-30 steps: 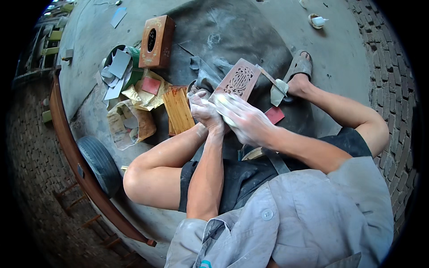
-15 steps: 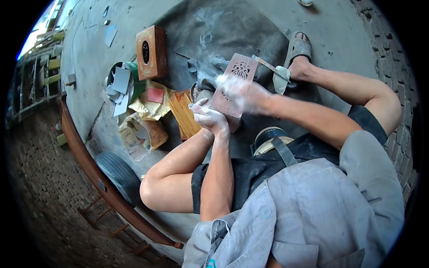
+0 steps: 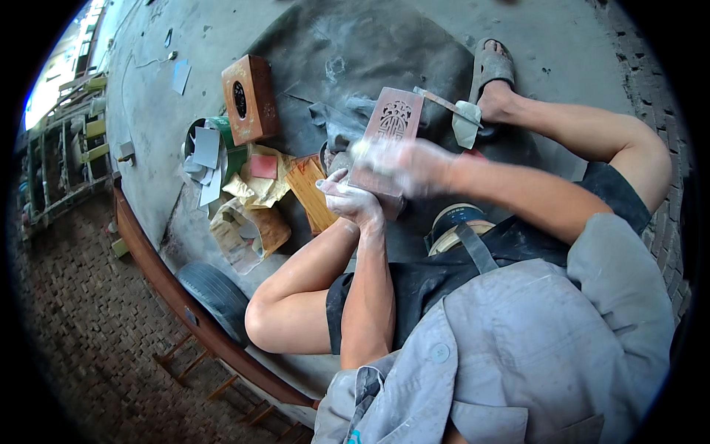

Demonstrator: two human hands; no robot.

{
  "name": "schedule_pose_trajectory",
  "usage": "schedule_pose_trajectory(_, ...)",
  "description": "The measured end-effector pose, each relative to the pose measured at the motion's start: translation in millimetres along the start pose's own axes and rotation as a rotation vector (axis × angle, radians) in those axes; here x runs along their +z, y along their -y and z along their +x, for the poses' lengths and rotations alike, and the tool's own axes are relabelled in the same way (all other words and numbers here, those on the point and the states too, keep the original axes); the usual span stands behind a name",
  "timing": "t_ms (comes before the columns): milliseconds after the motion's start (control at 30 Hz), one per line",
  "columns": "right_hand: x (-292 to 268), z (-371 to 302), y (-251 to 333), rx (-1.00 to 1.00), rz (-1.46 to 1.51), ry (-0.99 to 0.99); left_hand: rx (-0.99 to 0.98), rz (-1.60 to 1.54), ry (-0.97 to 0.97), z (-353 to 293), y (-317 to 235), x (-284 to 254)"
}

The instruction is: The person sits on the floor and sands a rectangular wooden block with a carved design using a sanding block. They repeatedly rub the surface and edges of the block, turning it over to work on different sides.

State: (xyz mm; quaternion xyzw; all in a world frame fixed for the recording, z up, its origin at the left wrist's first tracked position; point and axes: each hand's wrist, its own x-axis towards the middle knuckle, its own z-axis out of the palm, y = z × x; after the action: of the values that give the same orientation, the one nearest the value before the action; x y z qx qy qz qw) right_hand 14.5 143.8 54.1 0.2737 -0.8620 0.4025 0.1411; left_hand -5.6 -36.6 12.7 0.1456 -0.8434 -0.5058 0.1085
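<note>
A dusty reddish-brown wooden box (image 3: 390, 132) with an openwork carved top stands tilted between my legs. My left hand (image 3: 355, 203), coated in white dust, is closed against the near left corner of the box and holds it. Over the near half of the top lies my right hand (image 3: 413, 166), smeared by motion; whether anything is under its fingers is hidden. Just right of the box's far end are a thin flat strip (image 3: 442, 103) and a pale green piece of sheet (image 3: 465, 127).
At the left stands another wooden box (image 3: 250, 96) with an oval opening. Near it are a green tub (image 3: 236, 157) of grey sheets, crumpled yellowish paper (image 3: 275, 194) with a red pad (image 3: 263, 166), and a wooden block (image 3: 310, 196). A round tin (image 3: 451, 222) sits before my lap.
My right hand has shifted slightly toward the near end of the box top, blurred in both frames. My left hand keeps its hold, and the whole view has turned a little.
</note>
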Motion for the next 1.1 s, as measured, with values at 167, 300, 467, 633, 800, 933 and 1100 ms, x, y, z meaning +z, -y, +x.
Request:
schedule_pose_trajectory(167, 4.7, -5.5, 17.4, 0.125, 0.106, -0.049, -0.034, -0.014, 0.032, 3.3, -5.1, -0.5)
schedule_pose_trajectory(300, -3.9, -11.1, 10.6, 0.12, 0.069, 0.039, 0.039, 0.08, 0.02, -0.7, -8.1, -5.7)
schedule_pose_trajectory(467, 1.2, -22.9, 5.3, 0.189, 0.07, -0.037, -0.015, 0.086, 0.024, -2.0, -20.8, 3.1)
schedule_pose_trajectory(633, -10.0, -16.3, 4.0, 0.204, 0.165, 0.063, 0.055, 0.113, -0.004, 0.1, -8.7, 0.1)
schedule_pose_trajectory(800, -3.0, -27.3, 25.0, 0.225, 0.067, -0.049, -0.03, 0.091, -0.01, 0.9, -25.5, 11.9)
schedule_pose_trajectory(933, -16.3, -18.4, 66.3, 0.317, 0.017, -0.045, 0.219, 0.077, -0.019, -2.9, -24.7, 9.7)
schedule_pose_trajectory(1100, -10.9, 10.7, 52.8, 0.276, -0.009, -0.003, 0.185, -0.113, 0.191, 0.2, -31.7, 9.9)
